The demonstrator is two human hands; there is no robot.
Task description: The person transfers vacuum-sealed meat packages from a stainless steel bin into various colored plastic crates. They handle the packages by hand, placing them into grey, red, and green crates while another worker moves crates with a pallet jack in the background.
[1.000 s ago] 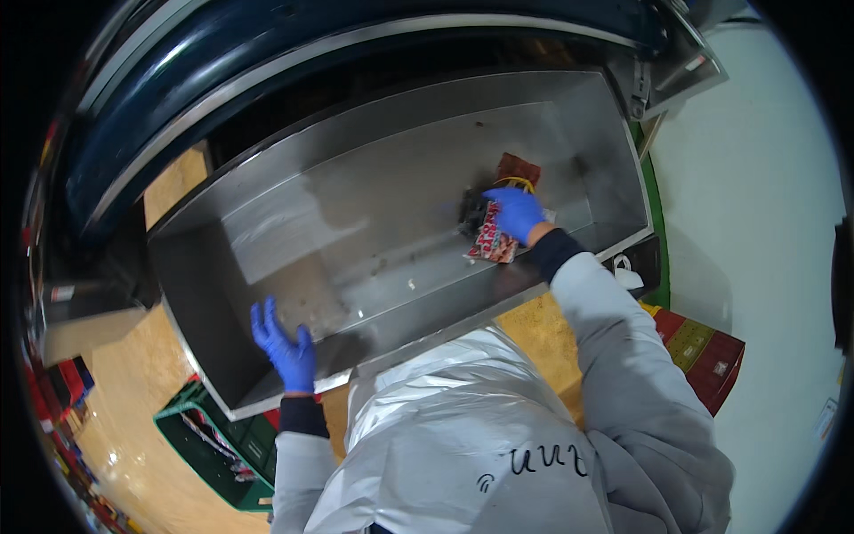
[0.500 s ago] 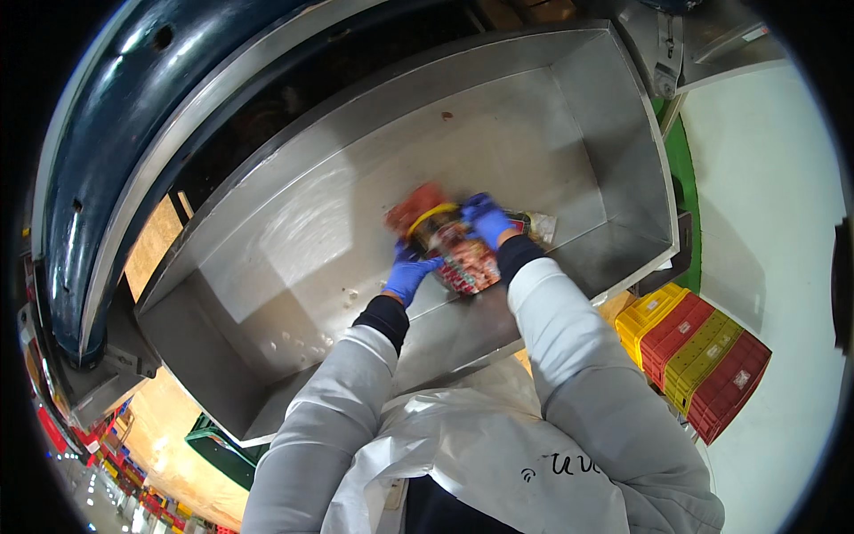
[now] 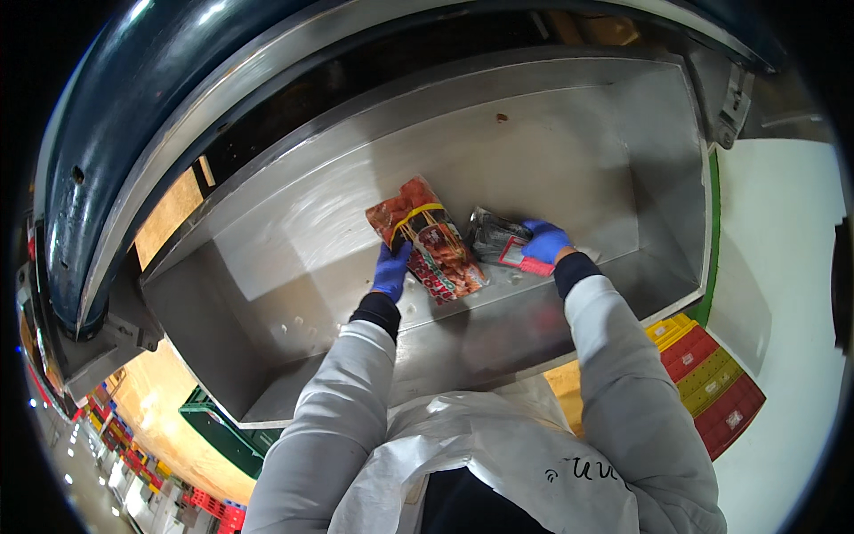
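Note:
A printed food pouch (image 3: 439, 246), reddish with a yellow band and pictures of skewered meat, is in my left hand (image 3: 391, 270). The blue-gloved fingers close round its left edge, partly out of sight behind it. To the right, my right hand (image 3: 544, 242), gloved in blue too, grips the end of a dark, shiny plastic package (image 3: 495, 237) with a red label. A narrow gap separates the two packages. Both are within a long stainless steel trough (image 3: 302, 240); whether either rests on its bottom I cannot tell.
A small brown scrap (image 3: 502, 117) lies near the trough's far wall, and wet specks dot its floor. Beyond that wall curves a dark blue machine housing (image 3: 107, 169). Stacked red and yellow crates (image 3: 712, 378) stand at the right. A green crate (image 3: 222, 427) sits at the near left.
My right hand has moved right, away from the printed pouch, and now grips the dark package. My left hand keeps the pouch, which shows clearly now. The view has shifted a little.

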